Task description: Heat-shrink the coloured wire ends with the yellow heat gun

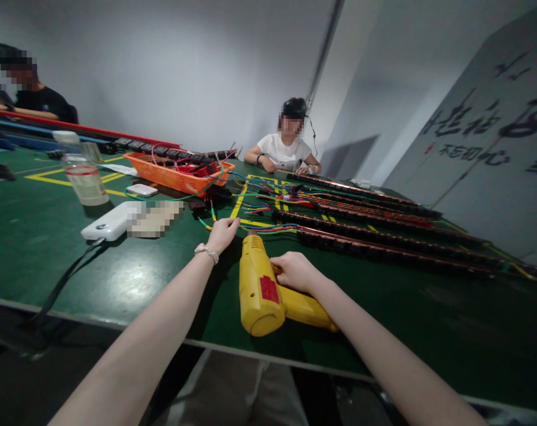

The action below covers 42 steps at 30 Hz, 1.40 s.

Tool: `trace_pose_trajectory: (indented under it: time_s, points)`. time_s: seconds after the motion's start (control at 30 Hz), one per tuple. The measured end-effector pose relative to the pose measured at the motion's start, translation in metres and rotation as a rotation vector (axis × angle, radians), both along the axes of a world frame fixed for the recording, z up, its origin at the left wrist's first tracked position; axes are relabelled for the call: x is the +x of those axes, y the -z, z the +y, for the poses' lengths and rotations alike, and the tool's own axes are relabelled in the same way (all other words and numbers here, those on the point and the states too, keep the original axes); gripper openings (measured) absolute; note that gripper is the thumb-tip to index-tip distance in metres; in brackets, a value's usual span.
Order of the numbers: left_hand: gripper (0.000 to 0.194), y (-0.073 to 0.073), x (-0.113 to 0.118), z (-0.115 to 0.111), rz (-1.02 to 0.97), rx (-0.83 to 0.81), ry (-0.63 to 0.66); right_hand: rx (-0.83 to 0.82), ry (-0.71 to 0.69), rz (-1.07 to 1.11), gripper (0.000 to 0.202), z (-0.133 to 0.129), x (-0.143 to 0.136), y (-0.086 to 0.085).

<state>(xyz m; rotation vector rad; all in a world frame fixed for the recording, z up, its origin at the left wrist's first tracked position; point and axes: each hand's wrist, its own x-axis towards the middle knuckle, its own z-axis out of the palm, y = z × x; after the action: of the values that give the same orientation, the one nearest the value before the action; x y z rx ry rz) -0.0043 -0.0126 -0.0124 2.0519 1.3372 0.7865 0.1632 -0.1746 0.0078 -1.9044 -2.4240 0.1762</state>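
A yellow heat gun [260, 290] with a red label lies on the green table [51, 236], nozzle pointing away from me. My right hand [295, 271] rests on its handle side, fingers curled against it. My left hand [223, 232], with a bead bracelet at the wrist, reaches past the nozzle and pinches a thin wire end near a bundle of coloured wires [264, 228]. These wires lead into long dark strips [384, 248] laid side by side to the right.
An orange basket [171, 174] of parts, a clear plastic bottle [82, 174], a white power bank [111, 220] with a cable and a small white box [142, 190] sit to the left. One person sits across the table, another at far left.
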Motion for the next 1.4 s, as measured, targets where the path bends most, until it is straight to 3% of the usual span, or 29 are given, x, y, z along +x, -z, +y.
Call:
trace_pose_trajectory:
  time_s: [0.43, 0.73, 1.13, 1.2, 1.33, 1.4]
  points:
    - [0.054, -0.006, 0.0, -0.005, 0.004, -0.032, 0.004, -0.013, 0.081, -0.001, 0.021, -0.016, 0.03, 0.006]
    - [0.056, -0.002, -0.002, -0.003, 0.016, -0.028, 0.02, 0.031, 0.217, -0.106, 0.023, -0.027, 0.063, 0.011]
    - [0.061, 0.004, -0.001, 0.001, 0.06, -0.022, 0.04, 0.077, 0.329, -0.169, 0.019, -0.038, 0.061, 0.0]
    - [0.063, 0.005, -0.001, 0.0, 0.087, -0.033, 0.043, 0.076, 0.381, -0.133, 0.032, -0.037, 0.061, 0.001]
    - [0.061, 0.005, -0.002, 0.0, 0.127, -0.026, 0.046, 0.004, 0.425, -0.021, 0.079, -0.033, 0.059, 0.006]
    - [0.058, 0.004, -0.002, -0.001, 0.123, -0.013, 0.055, -0.045, 0.382, 0.021, 0.085, -0.03, 0.057, 0.006]
